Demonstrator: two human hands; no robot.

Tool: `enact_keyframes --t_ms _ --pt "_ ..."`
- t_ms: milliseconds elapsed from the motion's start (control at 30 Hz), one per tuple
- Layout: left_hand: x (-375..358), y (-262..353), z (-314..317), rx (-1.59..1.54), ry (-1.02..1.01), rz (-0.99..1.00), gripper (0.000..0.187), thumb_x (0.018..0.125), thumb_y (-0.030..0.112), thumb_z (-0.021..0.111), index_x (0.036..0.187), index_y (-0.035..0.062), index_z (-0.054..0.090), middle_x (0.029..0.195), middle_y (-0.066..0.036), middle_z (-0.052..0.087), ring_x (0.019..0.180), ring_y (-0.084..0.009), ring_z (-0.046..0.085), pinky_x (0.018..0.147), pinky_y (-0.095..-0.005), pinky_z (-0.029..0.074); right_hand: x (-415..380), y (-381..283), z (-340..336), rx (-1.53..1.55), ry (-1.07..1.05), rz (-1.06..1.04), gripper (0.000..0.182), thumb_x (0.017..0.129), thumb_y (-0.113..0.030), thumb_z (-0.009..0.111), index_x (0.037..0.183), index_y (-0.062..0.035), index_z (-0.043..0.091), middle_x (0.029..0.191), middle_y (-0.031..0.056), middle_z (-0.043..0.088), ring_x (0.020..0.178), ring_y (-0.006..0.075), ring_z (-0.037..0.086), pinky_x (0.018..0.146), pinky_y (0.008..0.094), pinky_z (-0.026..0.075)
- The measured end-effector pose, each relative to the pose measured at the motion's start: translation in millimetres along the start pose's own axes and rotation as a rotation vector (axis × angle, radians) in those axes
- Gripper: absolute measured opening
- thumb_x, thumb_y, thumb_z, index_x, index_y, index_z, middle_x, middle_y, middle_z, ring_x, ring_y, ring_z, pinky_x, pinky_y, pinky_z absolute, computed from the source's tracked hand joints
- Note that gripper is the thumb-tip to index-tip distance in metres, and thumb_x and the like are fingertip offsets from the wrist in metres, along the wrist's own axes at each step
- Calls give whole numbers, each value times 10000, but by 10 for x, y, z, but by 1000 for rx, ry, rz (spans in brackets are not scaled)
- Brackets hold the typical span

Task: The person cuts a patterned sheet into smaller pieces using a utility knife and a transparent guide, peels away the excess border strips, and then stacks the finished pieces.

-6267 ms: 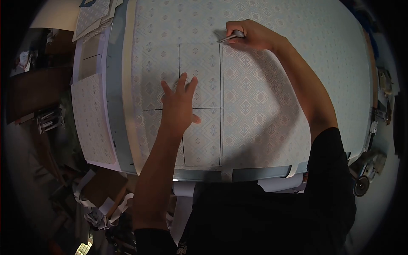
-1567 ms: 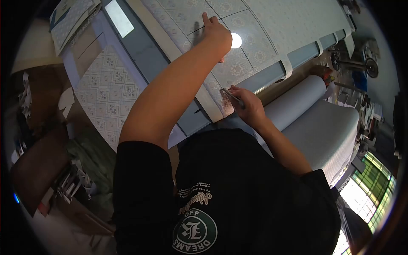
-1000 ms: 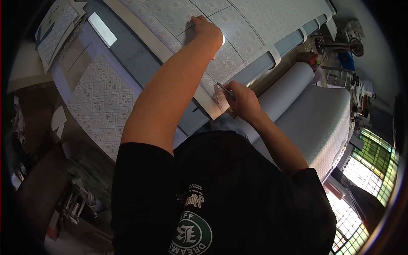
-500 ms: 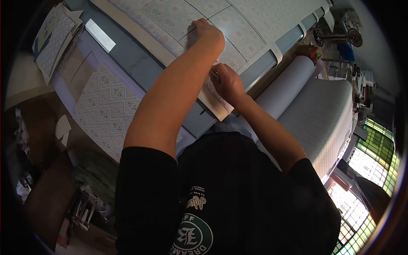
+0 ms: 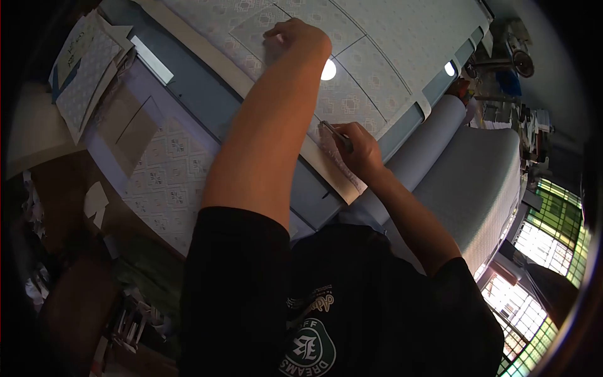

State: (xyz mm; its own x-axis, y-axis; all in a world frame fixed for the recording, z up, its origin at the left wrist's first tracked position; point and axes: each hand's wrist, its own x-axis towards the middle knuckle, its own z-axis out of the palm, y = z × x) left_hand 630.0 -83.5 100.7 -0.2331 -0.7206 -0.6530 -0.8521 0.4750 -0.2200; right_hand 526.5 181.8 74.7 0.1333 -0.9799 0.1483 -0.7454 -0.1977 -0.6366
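Left hand (image 5: 300,39) presses the patterned fabric (image 5: 402,38) flat; right hand (image 5: 359,149) fingers pinch a cutting tool (image 5: 331,131). Keep fabric taut ahead of the fingers.

A fabric roll (image 5: 433,141) lies near barred windows (image 5: 553,220).

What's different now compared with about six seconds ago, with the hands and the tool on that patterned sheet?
The right hand has brought the thin tool from the far end of the drawn line back to the near edge of the patterned sheet, by the roll. The left hand, flat before, now presses with curled fingers farther up the sheet. Unchanged: the tool stays in the right hand, and the sheet still lies on the table.
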Motion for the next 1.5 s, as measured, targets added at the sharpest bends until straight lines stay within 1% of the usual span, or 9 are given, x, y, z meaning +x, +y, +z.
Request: enact_keyframes --t_ms 100,333,400,500,733,1033,1300,1400,1500 --pt "-208 -32 -118 -54 -42 27 727 711 326 894 1383 203 643 1493 -142 498 1375 -386 425 1004 -726 445 282 -11 152 8 -43 27 185 898 -97 711 1045 -49 608 987 163 669 889 362 676 737 430 549" --pt "-92 74 -14 -47 -23 23 747 700 353 907 1372 152 650 1495 -208 498 1406 -473 348 996 -744 438 1450 -375 753 548 56 180 213 898 -171 740 1042 -60 630 1118 165 659 1080 284 632 883 431 512" --pt "-192 93 -32 -13 -49 29 756 703 344 903 1381 142 637 1495 -209 492 1402 -478 349 995 -736 444 1871 -532 829 -341 224 -280 168 918 -166 718 1011 -55 634 1066 190 691 1003 320 665 845 429 526" --pt "-186 103 -92 23 -86 26 770 707 329 897 1395 128 616 1495 -211 484 1396 -485 350 993 -726 452 2249 -412 1184 -157 65 -79 211 947 -180 707 1104 -61 632 854 164 723 891 318 711 796 408 545" --pt "-28 167 -154 99 -151 10 802 717 296 883 1426 94 568 1495 -215 465 1382 -501 353 988 -701 470 2476 -379 1389 -12 125 -111 208 947 -195 712 1068 -52 621 794 172 709 728 321 716 636 412 547" --pt "-290 -24 -110 101 -58 57 733 703 361 898 1341 94 655 1452 -213 505 1381 -470 351 954 -685 501 1889 -456 1029 29 155 -143 192 948 -178 691 1084 -51 644 878 149 730 796 326 703 720 426 554" --pt "-392 -164 140 -93 301 16 793 675 593 872 1252 79 695 1312 -153 618 1120 -329 634 968 -476 553 664 190 440 287 -134 -403 286 873 -46 669 1159 -67 673 1072 130 724 965 331 688 853 445 539" --pt "-317 -380 510 -380 609 45 657 716 497 874 1156 45 691 1236 -145 634 1111 -336 631 925 -455 549 422 541 223 234 -135 -419 264 943 -218 703 1152 -58 689 1063 140 738 1125 377 666 1021 455 494" --pt "-340 -543 1040 -857 700 135 429 798 317 828 1107 54 689 1193 -145 645 1131 -395 603 963 -467 508 473 823 -55 119 -123 -335 353 904 -159 736 1229 -61 643 1231 178 700 1191 390 635 1021 493 497"
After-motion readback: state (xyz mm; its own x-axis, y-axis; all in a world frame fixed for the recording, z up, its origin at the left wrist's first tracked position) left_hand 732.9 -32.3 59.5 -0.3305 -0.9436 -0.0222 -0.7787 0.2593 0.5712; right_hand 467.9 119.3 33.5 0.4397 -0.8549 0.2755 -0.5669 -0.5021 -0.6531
